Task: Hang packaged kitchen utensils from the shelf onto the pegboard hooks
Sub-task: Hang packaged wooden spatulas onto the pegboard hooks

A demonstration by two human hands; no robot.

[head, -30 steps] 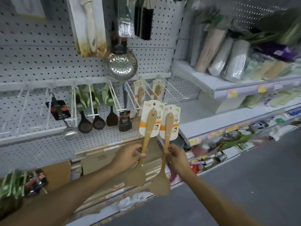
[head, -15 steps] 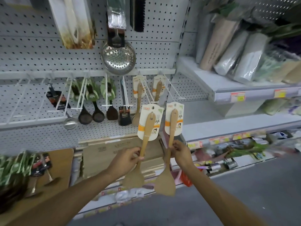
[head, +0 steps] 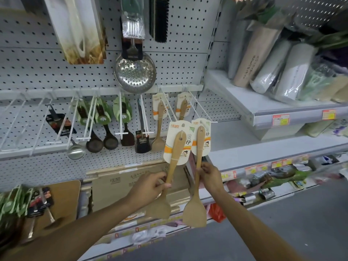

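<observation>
My left hand [head: 150,187] pinches the handle of one carded wooden spatula [head: 174,157]. My right hand [head: 209,176] pinches the handle of a second carded wooden spatula [head: 199,144] beside it. Both spatulas stand upright, blades down, cards up. Their card tops sit just in front of the tips of two long white pegboard hooks [head: 202,108]. On those hooks, near the pegboard [head: 37,76], hang two matching wooden spatulas [head: 160,117].
Left of them, more hooks carry dark ladles [head: 94,142], a black turner [head: 142,140] and a steel ladle. A steel skimmer [head: 134,72] hangs above. Cutting boards [head: 116,183] lean on the lower shelf. Wrapped rolls fill the right-hand shelf [head: 250,102].
Both hands have lifted the two spatulas up and nearer the white hooks. My view has moved closer to the pegboard.
</observation>
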